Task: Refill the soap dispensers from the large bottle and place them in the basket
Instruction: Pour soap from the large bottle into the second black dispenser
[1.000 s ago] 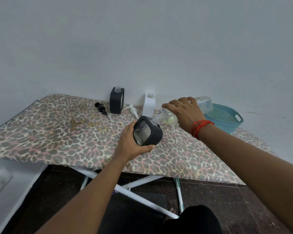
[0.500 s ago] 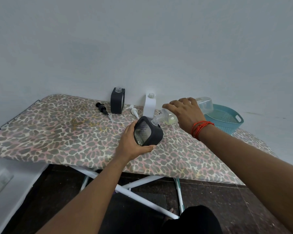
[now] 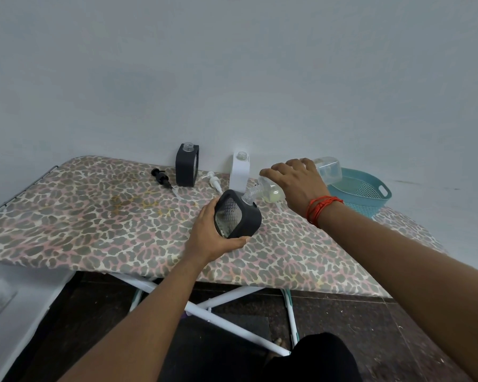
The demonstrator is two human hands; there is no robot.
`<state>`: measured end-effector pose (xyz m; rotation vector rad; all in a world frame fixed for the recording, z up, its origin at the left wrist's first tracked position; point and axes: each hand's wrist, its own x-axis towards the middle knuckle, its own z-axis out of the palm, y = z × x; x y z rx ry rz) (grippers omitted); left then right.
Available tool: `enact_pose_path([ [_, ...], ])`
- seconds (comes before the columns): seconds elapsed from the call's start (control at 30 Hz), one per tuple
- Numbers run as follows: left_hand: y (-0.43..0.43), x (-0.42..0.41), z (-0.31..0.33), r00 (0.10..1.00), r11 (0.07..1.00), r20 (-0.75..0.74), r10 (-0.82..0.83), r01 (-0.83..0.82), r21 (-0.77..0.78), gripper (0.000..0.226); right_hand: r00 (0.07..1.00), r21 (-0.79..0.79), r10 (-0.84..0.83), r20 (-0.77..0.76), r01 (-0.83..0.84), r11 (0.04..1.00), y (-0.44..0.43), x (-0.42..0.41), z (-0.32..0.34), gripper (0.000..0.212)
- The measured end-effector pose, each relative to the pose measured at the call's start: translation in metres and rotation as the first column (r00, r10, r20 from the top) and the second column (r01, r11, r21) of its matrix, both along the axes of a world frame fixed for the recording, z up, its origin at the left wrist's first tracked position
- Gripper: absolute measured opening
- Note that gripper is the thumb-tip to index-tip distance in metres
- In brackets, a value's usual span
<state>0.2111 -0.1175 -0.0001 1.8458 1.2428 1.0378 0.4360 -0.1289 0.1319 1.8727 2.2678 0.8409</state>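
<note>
Soap dispenser (image 3: 236, 216), the dark square one with a clear patterned face, is tilted at the centre of the frame. The left hand (image 3: 213, 238) grips it from its left side and underneath, with the thumb curled under the lower edge. Whether its bottom corner touches the board cannot be told. Its open neck points up and to the right and meets the neck of the large bottle (image 3: 271, 192). That bottle is clear and tipped almost onto its side, with a little pale yellowish liquid near its shoulder. The right hand (image 3: 298, 180) is wrapped over the bottle's middle from above, and a red thread (image 3: 323, 206) circles that wrist.

Just behind the bottle's raised base, right of centre, a teal basket (image 3: 382, 188) stands on the board. Farther back, along the wall (image 3: 232, 78), a second dark dispenser (image 3: 187, 169) and a white dispenser (image 3: 240, 173) stand upright with open necks. A black pump (image 3: 162, 178) lies left of the dark one, and a white pump (image 3: 213, 181) lies between the two. Everything rests on an ironing board (image 3: 94, 216) with a leopard-print cover, on crossed white legs (image 3: 226, 307) over a dark floor (image 3: 370, 326).
</note>
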Motion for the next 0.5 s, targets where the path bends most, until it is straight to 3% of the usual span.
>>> enact_pose_path([
  [0.5, 0.0013, 0.0000, -0.0016, 1.000, 1.000, -0.012, 0.007, -0.006, 0.006, 0.125, 1.000, -0.005, 0.002, -0.003, -0.002, 1.000, -0.0015, -0.0011, 0.0030, 0.073],
])
